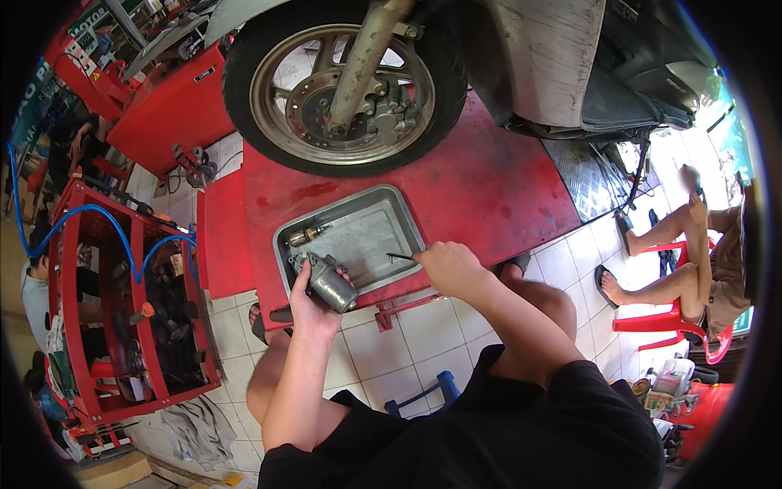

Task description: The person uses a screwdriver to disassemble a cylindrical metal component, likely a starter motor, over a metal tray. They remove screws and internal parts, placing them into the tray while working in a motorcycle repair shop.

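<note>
My left hand (314, 308) is closed around a grey metal starter motor (332, 285), a can-shaped body with a cast end. It is tilted over the near left corner of a shallow metal tray (405, 205). Inside that tray, toward its far left side, lies a small brass-and-steel part (307, 235). My right hand (453, 267) is closed on a thin dark tool (399, 257), whose tip points left over the tray's right side. The tool's handle is hidden in my fist, so its exact kind does not show.
The tray rests on a red lift platform (505, 179), below a scooter's front wheel (342, 98). A red tool cart (134, 301) with a blue hose stands left. A blue stool (423, 395) is beneath me. At right, a person sits on a red plastic chair (672, 319).
</note>
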Demonstrator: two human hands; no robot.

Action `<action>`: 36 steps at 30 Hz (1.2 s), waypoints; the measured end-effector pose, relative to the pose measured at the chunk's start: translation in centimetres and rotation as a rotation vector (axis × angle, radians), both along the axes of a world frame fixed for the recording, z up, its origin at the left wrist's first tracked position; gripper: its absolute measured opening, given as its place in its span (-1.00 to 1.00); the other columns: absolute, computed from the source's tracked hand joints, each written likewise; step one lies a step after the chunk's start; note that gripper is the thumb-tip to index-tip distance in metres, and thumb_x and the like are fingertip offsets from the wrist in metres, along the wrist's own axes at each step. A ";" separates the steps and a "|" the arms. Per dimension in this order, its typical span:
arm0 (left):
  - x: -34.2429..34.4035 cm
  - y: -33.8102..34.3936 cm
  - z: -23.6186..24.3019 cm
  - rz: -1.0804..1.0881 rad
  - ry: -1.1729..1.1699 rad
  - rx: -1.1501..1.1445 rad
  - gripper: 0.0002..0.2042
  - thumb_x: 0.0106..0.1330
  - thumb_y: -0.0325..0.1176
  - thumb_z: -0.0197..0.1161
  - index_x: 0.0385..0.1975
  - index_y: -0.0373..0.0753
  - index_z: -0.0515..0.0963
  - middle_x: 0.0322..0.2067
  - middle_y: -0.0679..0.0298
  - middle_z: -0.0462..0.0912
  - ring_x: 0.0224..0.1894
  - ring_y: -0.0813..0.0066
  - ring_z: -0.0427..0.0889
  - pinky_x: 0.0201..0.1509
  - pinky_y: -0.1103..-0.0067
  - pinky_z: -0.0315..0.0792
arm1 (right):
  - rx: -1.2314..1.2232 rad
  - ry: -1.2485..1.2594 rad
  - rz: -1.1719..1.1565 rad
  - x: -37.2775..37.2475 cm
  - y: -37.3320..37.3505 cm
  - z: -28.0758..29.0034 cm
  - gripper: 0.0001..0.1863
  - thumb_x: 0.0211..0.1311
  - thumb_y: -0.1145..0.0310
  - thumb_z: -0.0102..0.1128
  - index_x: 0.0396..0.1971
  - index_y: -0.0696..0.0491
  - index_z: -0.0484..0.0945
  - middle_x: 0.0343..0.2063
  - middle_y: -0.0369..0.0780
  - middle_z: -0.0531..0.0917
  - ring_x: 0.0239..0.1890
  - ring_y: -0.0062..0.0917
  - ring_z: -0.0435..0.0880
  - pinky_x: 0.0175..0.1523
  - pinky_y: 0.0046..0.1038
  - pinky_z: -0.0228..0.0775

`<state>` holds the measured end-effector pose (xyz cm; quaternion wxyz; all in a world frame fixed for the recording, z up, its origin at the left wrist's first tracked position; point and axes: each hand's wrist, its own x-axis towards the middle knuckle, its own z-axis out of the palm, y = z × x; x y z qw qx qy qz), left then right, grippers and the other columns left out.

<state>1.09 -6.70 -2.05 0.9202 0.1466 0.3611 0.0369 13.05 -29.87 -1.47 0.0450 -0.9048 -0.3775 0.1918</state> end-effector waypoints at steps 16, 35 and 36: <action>-0.1 0.2 -0.6 -0.011 0.013 0.042 -0.60 0.37 -0.04 0.15 -0.13 -0.32 0.50 -0.32 0.10 0.59 -0.23 0.19 0.57 -0.04 0.32 0.50 | 0.020 -0.309 0.118 -0.9 -0.3 0.8 -0.77 0.09 0.40 0.19 -0.24 -0.09 0.71 -0.35 -0.23 0.68 -0.20 -0.39 0.70 -0.30 -0.37 0.57; -0.2 0.3 -0.7 0.011 0.031 0.026 -0.62 0.38 -0.05 0.15 -0.15 -0.30 0.52 -0.35 0.10 0.59 -0.26 0.18 0.58 -0.08 0.32 0.50 | 0.025 -0.266 0.144 -1.2 0.4 -0.9 -0.72 0.11 0.42 0.16 -0.18 -0.14 0.71 -0.31 -0.24 0.66 -0.19 -0.40 0.69 -0.27 -0.37 0.59; -0.2 0.2 -0.6 0.013 0.040 0.015 -0.62 0.37 -0.04 0.15 -0.15 -0.30 0.52 -0.35 0.10 0.59 -0.26 0.18 0.58 -0.08 0.32 0.50 | 0.019 -0.265 0.153 -1.2 0.2 -1.0 -0.73 0.11 0.42 0.16 -0.20 -0.14 0.71 -0.31 -0.24 0.66 -0.18 -0.39 0.69 -0.26 -0.37 0.59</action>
